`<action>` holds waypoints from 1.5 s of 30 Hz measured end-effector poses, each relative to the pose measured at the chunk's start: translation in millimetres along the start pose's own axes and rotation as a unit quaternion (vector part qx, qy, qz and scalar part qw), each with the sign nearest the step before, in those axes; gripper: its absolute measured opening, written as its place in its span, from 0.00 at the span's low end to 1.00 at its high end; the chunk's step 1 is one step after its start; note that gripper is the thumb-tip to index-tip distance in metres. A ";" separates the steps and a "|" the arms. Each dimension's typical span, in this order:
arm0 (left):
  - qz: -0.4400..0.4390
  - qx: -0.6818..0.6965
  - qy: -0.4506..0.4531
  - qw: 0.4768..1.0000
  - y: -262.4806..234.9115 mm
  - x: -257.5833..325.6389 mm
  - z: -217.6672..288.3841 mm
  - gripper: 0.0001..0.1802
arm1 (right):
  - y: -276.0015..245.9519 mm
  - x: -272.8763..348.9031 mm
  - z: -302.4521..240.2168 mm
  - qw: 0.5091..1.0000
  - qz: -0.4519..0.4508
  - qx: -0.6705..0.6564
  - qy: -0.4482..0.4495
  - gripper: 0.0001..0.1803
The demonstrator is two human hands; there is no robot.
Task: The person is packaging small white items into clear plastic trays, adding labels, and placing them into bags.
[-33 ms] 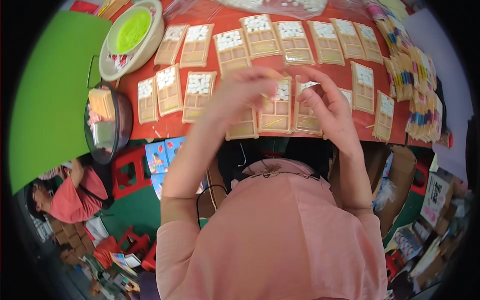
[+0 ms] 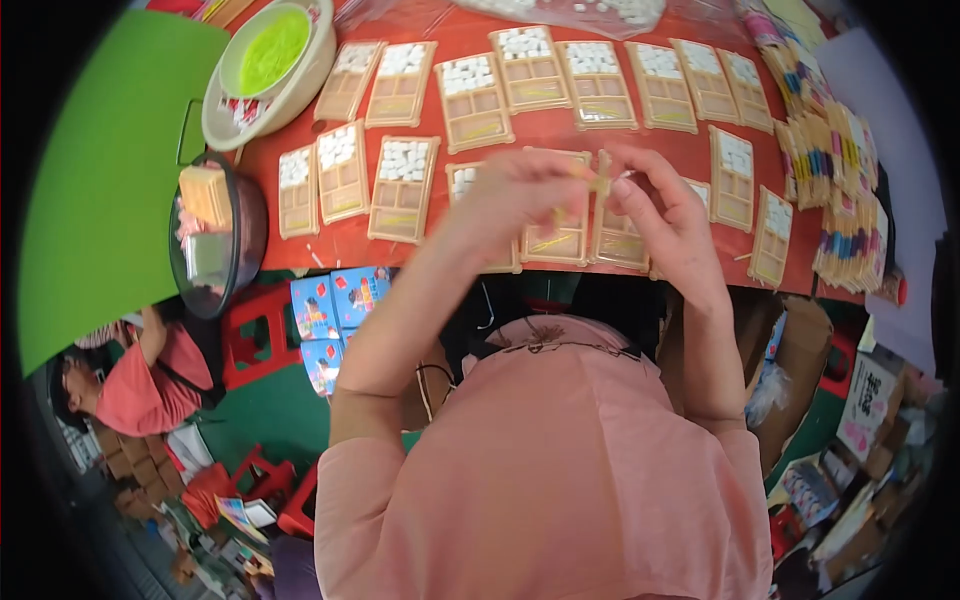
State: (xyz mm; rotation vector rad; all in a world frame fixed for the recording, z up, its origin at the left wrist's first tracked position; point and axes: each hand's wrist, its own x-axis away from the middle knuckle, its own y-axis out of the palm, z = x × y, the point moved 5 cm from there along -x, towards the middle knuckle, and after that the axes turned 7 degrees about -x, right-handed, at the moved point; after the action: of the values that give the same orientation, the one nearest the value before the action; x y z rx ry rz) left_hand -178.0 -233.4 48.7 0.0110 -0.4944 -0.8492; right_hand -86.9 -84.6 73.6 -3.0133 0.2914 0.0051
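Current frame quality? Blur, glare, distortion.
Head view: left hand motion-blurred, right hand crisper; yellowish piece between them too smeared to identify. Head view: lighting fairly even, no hard shadow obvious on the red table; some sheen on the clear plastic bag. Head view: fisheye bends the green panel toward the rim; corners black.

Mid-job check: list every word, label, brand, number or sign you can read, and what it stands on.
White cardboard box with pink print: dark characters show; not transcribed.
Flat blue printed boxes: lettering too small to read.
Stacked beige packs with coloured bands: any print too small to read.
Beige plastic compartment trays: no lettering visible.
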 end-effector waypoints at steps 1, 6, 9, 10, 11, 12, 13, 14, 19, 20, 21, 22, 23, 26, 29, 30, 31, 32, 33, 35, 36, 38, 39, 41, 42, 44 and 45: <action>-0.020 0.032 0.012 0.999 9.2 -1.9 -18.0 0.08 | -0.1 -3.9 2.2 0.999 -0.024 -0.007 -0.028 0.09; -0.011 0.115 -0.013 0.993 29.9 -4.2 -52.4 0.06 | -11.0 10.2 18.3 0.996 -0.067 0.018 0.065 0.07; -0.017 0.068 0.001 0.998 39.1 -9.6 -52.5 0.07 | -17.1 18.1 24.0 0.994 -0.028 -0.003 0.102 0.06; -0.019 0.059 -0.008 0.998 44.3 -15.0 -52.4 0.07 | -22.3 20.4 23.9 0.993 -0.019 0.013 0.113 0.05; -0.027 0.058 -0.006 0.998 46.6 -17.0 -51.2 0.07 | -27.4 21.8 23.9 0.992 -0.009 0.029 0.124 0.05; -0.007 0.053 -0.013 0.998 44.9 -17.3 -50.8 0.07 | -29.2 20.8 23.4 0.992 0.001 0.033 0.124 0.05; 0.001 0.049 -0.019 0.999 49.1 -20.5 -49.6 0.07 | -30.3 20.2 20.3 0.992 -0.017 0.065 0.110 0.04; 0.015 0.061 -0.025 0.998 50.7 -22.7 -49.5 0.08 | -34.2 21.2 16.4 0.990 -0.027 0.100 0.099 0.04; 0.013 0.127 -0.072 0.989 59.9 -39.9 -55.7 0.08 | -56.9 12.5 20.0 0.985 -0.040 0.167 0.008 0.03; -0.007 0.122 -0.074 0.990 64.3 -44.4 -51.3 0.08 | -60.2 11.3 21.0 0.987 -0.033 0.156 -0.002 0.03; -0.001 0.161 -0.088 0.983 68.2 -48.4 -46.1 0.08 | -65.6 11.3 21.9 0.989 -0.027 0.144 -0.012 0.03; 0.013 0.201 -0.101 0.974 68.0 -50.6 -42.5 0.08 | -69.7 9.5 24.2 0.992 -0.021 0.126 -0.006 0.03; 0.004 0.197 -0.102 0.975 69.6 -55.1 -39.6 0.08 | -75.3 9.2 22.9 0.992 -0.012 0.129 -0.005 0.03; -0.030 0.165 -0.097 0.981 73.2 -69.6 -28.2 0.09 | -89.6 4.6 20.3 0.995 -0.012 0.100 0.013 0.04; -0.007 0.130 -0.056 0.990 64.8 -84.2 -23.2 0.09 | -139.0 -7.5 17.2 0.981 0.084 0.175 -0.010 0.04; -0.011 0.127 -0.057 0.990 63.7 -86.7 -22.1 0.09 | -166.5 -15.9 19.4 0.971 0.141 0.195 0.009 0.05; -0.014 0.128 -0.044 0.991 63.9 -88.4 -18.4 0.09 | -194.1 -23.9 20.1 0.944 0.182 0.274 -0.028 0.06; -0.017 0.128 -0.031 0.991 64.7 -88.6 -15.5 0.09 | -219.5 -33.3 24.7 0.908 0.220 0.350 -0.064 0.08; -0.022 0.125 -0.032 0.991 69.0 -88.2 -13.9 0.09 | -242.0 -44.9 39.4 0.890 0.231 0.386 -0.074 0.09; -0.009 0.133 -0.036 0.990 76.2 -88.7 -11.9 0.09 | -271.9 -65.6 63.6 0.870 0.242 0.421 -0.083 0.10; -0.009 0.132 -0.036 0.990 77.0 -90.5 -12.8 0.09 | -277.5 -75.0 71.5 0.856 0.219 0.461 -0.083 0.10; -0.014 0.148 -0.017 0.989 76.1 -92.2 -14.8 0.09 | -271.9 -79.4 74.5 0.842 0.192 0.497 -0.082 0.10; -0.014 0.147 -0.019 0.989 76.8 -92.5 -15.7 0.09 | -271.4 -75.4 75.1 0.830 0.210 0.510 -0.083 0.10; -0.006 0.156 0.018 0.988 74.3 -93.5 -12.7 0.08 | -251.2 -68.6 63.3 0.820 0.224 0.520 -0.086 0.11; 0.000 0.157 0.018 0.987 72.6 -93.5 -14.3 0.08 | -229.3 -61.9 54.0 0.898 0.215 0.381 -0.048 0.11; 0.008 0.142 0.049 0.989 74.6 -93.7 -13.8 0.07 | -177.4 -43.9 37.1 0.982 0.110 0.148 0.049 0.11; 0.009 0.143 0.049 0.988 77.0 -94.3 -15.8 0.07 | -149.5 -34.7 33.2 0.993 0.016 0.062 0.103 0.11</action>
State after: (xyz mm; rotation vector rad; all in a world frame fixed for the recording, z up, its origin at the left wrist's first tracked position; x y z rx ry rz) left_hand -168.5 -116.9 11.3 0.3096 -0.5201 -0.7501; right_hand -92.2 71.5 58.0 -2.8881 0.3442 -0.3125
